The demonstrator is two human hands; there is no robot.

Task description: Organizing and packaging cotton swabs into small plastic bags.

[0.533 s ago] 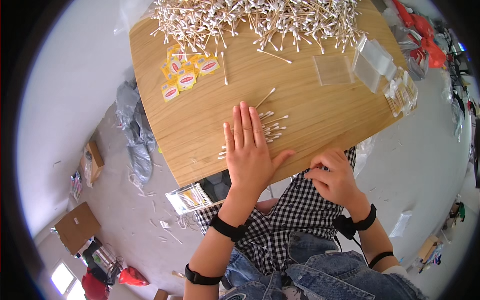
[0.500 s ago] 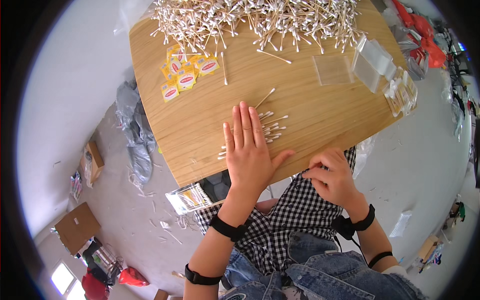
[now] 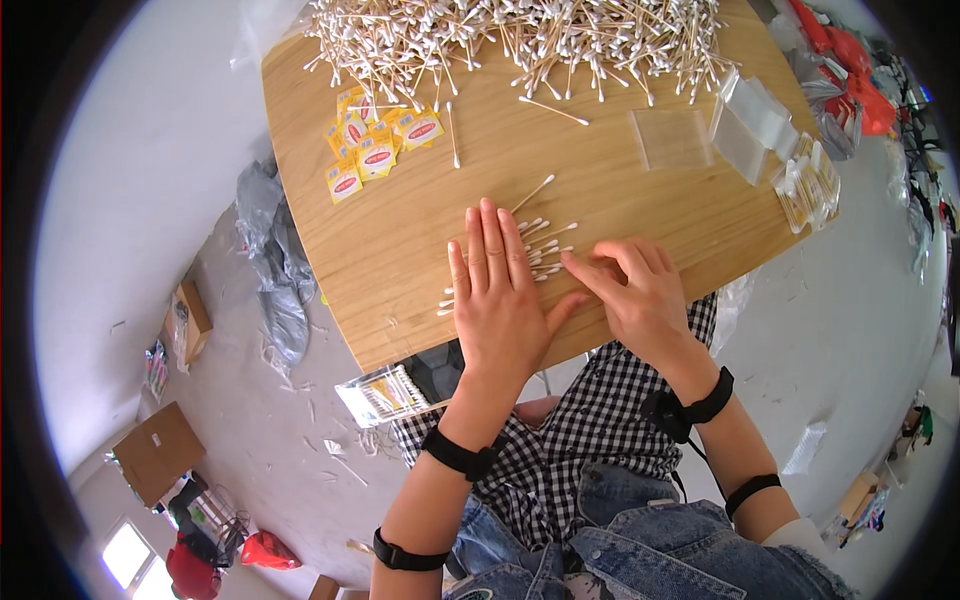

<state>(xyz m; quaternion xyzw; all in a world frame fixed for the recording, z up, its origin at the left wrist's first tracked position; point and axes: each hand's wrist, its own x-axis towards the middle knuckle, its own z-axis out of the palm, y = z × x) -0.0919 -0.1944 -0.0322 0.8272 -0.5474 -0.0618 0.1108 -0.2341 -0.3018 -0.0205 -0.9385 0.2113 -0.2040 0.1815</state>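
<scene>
Head view: left hand (image 3: 500, 310) flat, fingers straight, thumb out, palm down over small cotton swab bunch (image 3: 545, 243) on tabletop (image 3: 400, 270), gripping nothing. Right hand (image 3: 632, 295) half curled, fingertip at bunch's right-side tips; can't tell if it pinches any. Big swab pile (image 3: 520, 45) at far edge, yellow cards (image 3: 376, 155) left, clear plastic sleeves (image 3: 745, 130) right.

Head cam, left fisheye, is looking steeply down from the wearer's head onto the wooden table (image 3: 380, 250), sitting near enough that the left hand (image 3: 498, 310) and right hand (image 3: 642, 298) are landing mid-frame; its wide rim is bending in floor (image 3: 250, 385) and wall (image 3: 150, 180).
</scene>
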